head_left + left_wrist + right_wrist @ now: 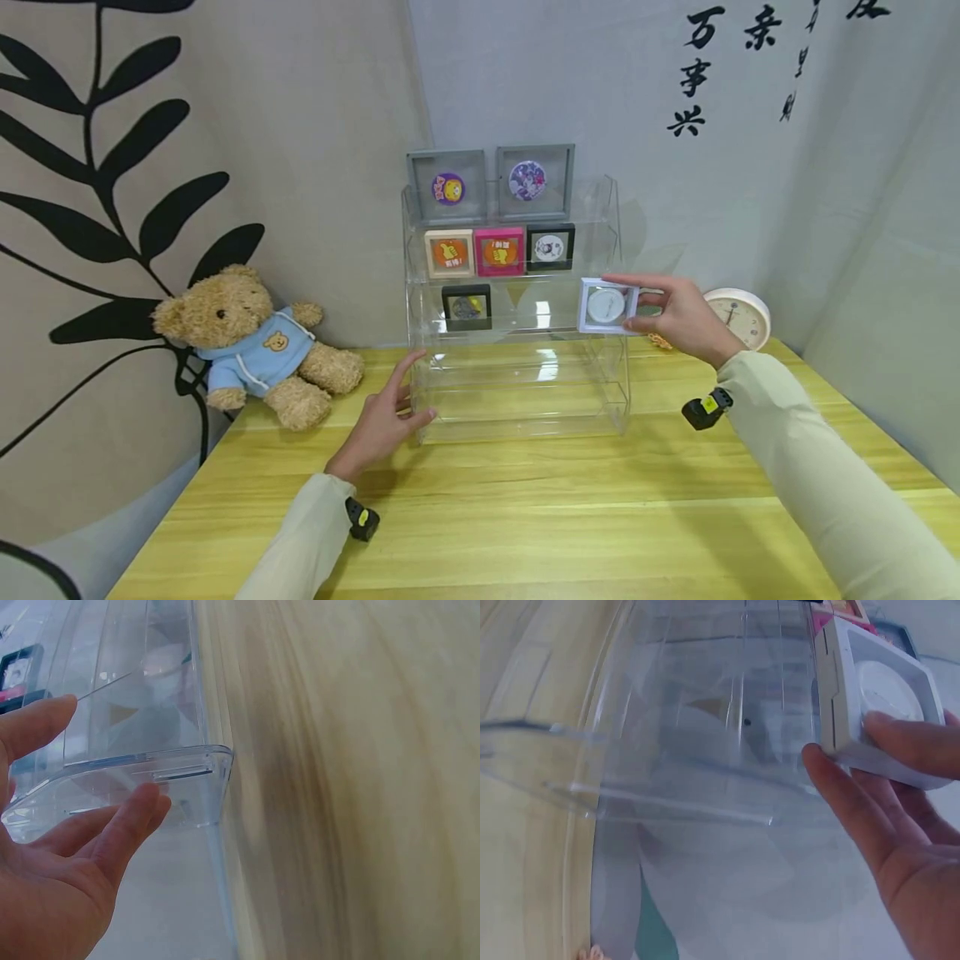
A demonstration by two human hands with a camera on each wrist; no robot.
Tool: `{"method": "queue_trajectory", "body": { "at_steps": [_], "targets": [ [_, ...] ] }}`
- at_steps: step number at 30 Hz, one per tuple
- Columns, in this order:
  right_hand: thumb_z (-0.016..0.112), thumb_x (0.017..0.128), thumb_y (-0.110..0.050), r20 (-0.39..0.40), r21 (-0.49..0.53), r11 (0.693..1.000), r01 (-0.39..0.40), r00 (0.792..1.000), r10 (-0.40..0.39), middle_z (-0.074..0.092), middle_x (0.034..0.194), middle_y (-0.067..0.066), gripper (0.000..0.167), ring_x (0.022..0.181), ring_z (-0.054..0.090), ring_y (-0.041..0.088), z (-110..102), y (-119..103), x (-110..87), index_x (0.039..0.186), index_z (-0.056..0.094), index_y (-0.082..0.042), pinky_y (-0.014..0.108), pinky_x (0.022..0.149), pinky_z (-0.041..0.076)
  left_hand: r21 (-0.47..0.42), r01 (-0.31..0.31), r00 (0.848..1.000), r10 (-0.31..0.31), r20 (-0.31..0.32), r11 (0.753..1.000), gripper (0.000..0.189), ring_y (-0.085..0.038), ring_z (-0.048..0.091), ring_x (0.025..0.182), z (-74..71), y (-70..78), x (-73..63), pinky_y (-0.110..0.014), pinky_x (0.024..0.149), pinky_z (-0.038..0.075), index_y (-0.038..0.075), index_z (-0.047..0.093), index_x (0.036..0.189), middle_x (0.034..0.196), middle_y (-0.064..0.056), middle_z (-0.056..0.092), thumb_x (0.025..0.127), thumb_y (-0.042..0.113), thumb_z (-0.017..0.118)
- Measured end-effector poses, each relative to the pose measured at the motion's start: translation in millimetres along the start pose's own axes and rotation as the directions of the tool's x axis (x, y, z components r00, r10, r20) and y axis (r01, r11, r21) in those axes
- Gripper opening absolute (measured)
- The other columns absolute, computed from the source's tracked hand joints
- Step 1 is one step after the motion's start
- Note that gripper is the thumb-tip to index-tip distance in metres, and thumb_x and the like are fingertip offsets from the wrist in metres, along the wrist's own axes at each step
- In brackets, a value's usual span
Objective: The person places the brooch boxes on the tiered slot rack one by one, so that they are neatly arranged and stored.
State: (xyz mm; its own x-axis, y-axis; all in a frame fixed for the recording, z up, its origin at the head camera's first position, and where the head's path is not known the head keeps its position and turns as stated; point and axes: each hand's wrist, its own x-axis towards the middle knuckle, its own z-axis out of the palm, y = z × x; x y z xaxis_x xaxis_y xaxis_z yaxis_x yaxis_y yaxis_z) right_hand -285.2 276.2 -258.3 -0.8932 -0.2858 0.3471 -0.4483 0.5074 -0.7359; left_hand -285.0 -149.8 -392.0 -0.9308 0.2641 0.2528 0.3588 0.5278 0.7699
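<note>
My right hand (673, 315) grips a small pale lavender square frame (585, 306) with a round white disc inside, its thumb on one side and fingers on the other. The frame is at the right end of the third tier of a clear acrylic display rack (517, 429), and its disc faces me. In the right wrist view the thumb lies over the front of the frame (841, 697). My left hand (386, 425) is at the rack's lower left side, thumb and fingers spread. In the left wrist view its fingertips are right at the clear side panel (191, 761).
Two grey frames (535, 208) stand on the rack's top tier. Cream, pink (500, 271) and black frames line the second, and another black frame (467, 325) sits on the third. A teddy bear (258, 342) leans at left; a round white clock (738, 317) stands at right.
</note>
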Motion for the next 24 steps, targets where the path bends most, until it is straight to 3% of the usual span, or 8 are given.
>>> {"method": "queue_trajectory", "body": {
  "at_steps": [5, 10, 17, 24],
  "targets": [
    [0.067, 0.084, 0.016, 0.023, 0.003, 1.000, 0.023, 0.999, -0.023, 0.054, 0.146, 0.021, 0.068, 0.118, 0.065, 0.042, 10.3, -6.3, 11.0, 0.145, 0.055, -0.011, 0.021, 0.077, 0.063, -0.001, -0.002, 1.000, 0.002, 0.005, 1.000, 0.088, -0.047, 0.049, 0.136, 0.5, 0.0, 0.3, -0.061, 0.104, 0.052, 0.046, 0.022, 0.156, 0.156, -0.034, 0.035, 0.091, 0.018, 0.075],
    [0.068, 0.084, 0.014, 0.035, -0.005, 1.000, 0.029, 0.999, -0.029, 0.053, 0.147, 0.017, 0.069, 0.116, 0.066, 0.038, 19.4, -12.1, 22.1, 0.145, 0.056, -0.017, 0.022, 0.083, 0.063, -0.001, 0.000, 1.000, 0.000, 0.008, 1.000, 0.088, -0.047, 0.049, 0.136, 1.0, -0.2, 0.2, -0.061, 0.104, 0.052, 0.048, 0.022, 0.155, 0.156, -0.034, 0.034, 0.091, 0.019, 0.075],
    [0.071, 0.079, 0.017, -0.010, -0.040, 0.998, 0.050, 0.999, -0.050, 0.062, 0.135, 0.015, 0.072, 0.106, 0.069, 0.034, 32.8, -20.6, 41.9, 0.140, 0.060, -0.019, 0.020, 0.074, 0.062, 0.006, -0.006, 1.000, 0.006, 0.004, 1.000, 0.089, -0.047, 0.051, 0.135, -0.3, -0.1, 0.3, -0.061, 0.103, 0.052, 0.050, 0.021, 0.155, 0.155, -0.036, 0.034, 0.091, 0.019, 0.075],
    [0.072, 0.080, 0.015, -0.047, -0.161, 0.982, 0.102, 0.993, -0.111, 0.063, 0.130, 0.017, 0.068, 0.108, 0.068, 0.036, 46.6, -20.7, 61.5, 0.138, 0.063, -0.018, 0.043, 0.092, 0.063, 0.008, -0.001, 1.000, 0.001, 0.000, 1.000, 0.090, -0.047, 0.054, 0.132, -1.0, 0.5, 0.0, -0.061, 0.102, 0.054, 0.059, 0.021, 0.150, 0.153, -0.036, 0.038, 0.091, 0.019, 0.076]
  ]
}}
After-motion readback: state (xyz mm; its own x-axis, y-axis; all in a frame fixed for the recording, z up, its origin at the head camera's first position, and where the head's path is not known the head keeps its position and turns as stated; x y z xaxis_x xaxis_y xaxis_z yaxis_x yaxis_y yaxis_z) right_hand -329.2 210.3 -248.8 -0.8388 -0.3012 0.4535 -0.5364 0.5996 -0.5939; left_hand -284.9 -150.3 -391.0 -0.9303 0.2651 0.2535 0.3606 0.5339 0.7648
